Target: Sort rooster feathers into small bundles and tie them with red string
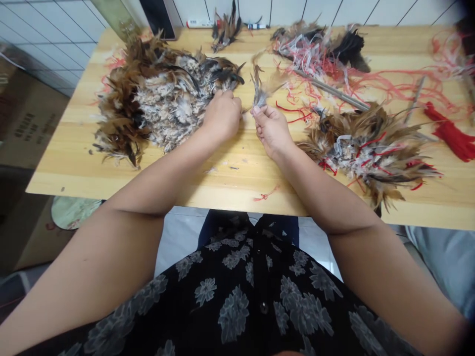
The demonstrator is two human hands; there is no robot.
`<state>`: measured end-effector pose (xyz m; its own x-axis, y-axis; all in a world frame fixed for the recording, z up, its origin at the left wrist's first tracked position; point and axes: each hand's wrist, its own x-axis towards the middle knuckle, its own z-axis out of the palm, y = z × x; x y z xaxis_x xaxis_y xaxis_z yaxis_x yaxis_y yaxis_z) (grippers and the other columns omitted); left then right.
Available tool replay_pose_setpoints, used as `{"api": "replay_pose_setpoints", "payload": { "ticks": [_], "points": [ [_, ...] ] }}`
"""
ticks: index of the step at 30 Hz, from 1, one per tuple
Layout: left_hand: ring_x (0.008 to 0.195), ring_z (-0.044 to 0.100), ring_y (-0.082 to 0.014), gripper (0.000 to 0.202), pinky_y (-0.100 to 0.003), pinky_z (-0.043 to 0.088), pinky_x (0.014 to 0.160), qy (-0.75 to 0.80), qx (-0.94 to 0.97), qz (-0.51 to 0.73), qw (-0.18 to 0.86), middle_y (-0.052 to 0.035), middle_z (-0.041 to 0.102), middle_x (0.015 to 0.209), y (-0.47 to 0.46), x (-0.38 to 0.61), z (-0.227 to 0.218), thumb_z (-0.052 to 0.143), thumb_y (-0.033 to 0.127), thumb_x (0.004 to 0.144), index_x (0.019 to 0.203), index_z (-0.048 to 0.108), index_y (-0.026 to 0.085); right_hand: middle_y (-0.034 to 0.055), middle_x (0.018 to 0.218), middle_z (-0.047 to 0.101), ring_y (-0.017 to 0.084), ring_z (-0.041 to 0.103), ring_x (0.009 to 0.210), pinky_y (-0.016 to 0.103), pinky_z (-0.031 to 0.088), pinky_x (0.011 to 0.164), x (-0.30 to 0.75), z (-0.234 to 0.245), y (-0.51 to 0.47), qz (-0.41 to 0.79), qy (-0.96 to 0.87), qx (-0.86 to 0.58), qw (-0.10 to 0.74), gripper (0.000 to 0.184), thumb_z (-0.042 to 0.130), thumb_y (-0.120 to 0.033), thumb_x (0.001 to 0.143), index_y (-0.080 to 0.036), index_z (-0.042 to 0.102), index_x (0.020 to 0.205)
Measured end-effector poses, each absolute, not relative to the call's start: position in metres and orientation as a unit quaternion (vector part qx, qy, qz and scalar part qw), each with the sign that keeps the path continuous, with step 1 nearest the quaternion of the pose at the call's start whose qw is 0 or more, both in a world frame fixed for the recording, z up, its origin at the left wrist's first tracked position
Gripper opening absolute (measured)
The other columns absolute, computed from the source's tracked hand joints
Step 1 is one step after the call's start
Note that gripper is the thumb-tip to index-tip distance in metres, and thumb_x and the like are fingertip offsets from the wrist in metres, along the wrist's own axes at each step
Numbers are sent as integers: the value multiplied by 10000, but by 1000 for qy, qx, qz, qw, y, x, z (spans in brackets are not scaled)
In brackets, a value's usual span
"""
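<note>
My right hand (271,129) pinches a small bunch of brown and grey feathers (261,88), held upright above the wooden table (237,173). My left hand (221,114) is closed at the right edge of a big heap of brown, white and black feathers (163,94), its fingers curled into the heap. What the left fingers grip is hidden. The two hands sit close together near the table's middle.
A second feather bundle with red and white strings (367,148) lies at the right. Tangled red and white strings with dark feathers (319,49) and a thin rod (330,90) lie behind. A red tassel (451,131) sits far right. Cardboard boxes (25,128) stand at the left.
</note>
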<state>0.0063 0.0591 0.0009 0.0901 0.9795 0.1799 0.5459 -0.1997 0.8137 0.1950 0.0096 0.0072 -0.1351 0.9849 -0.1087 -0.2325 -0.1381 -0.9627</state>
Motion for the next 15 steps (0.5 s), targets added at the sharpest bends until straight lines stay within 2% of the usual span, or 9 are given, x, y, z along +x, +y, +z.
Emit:
{"api": "replay_pose_setpoints", "payload": {
  "ticks": [3,7,10,12,15],
  "points": [
    [1247,512,-398,650,-453,391,1364,565,659,409,281,-34,287,759,63,7,-2,969,-34,764,628,512,407,-78,766,451,95,427,712,220,384,658,192,8,7,613,-435,-433,499,589,940,-422,1210,-261,492,863],
    [1016,540,-328,570,-473,484,1288,566,666,422,241,-21,474,781,49,-4,11,1086,54,852,701,621,348,-72,767,448,114,448,750,255,399,710,190,6,7,614,-445,-426,494,548,935,-428,1213,-264,531,880],
    [844,552,-278,390,-443,583,960,545,645,461,274,-10,622,764,32,-14,21,1044,182,1029,825,741,318,-73,765,450,127,444,774,286,408,765,190,6,7,608,-454,-430,490,523,918,-378,1222,-270,532,887],
    [722,541,-242,341,-409,544,740,523,602,497,343,5,623,719,22,-15,23,1018,221,1077,862,768,310,-77,752,448,132,429,773,297,403,785,190,7,5,605,-457,-437,484,515,909,-326,1224,-270,531,879],
    [664,616,-202,324,-335,540,630,490,546,516,442,24,649,722,11,-9,22,1081,191,1033,914,794,282,-77,740,451,134,417,765,300,405,793,189,10,0,595,-464,-442,485,505,879,-257,1230,-265,538,859]
  ]
}}
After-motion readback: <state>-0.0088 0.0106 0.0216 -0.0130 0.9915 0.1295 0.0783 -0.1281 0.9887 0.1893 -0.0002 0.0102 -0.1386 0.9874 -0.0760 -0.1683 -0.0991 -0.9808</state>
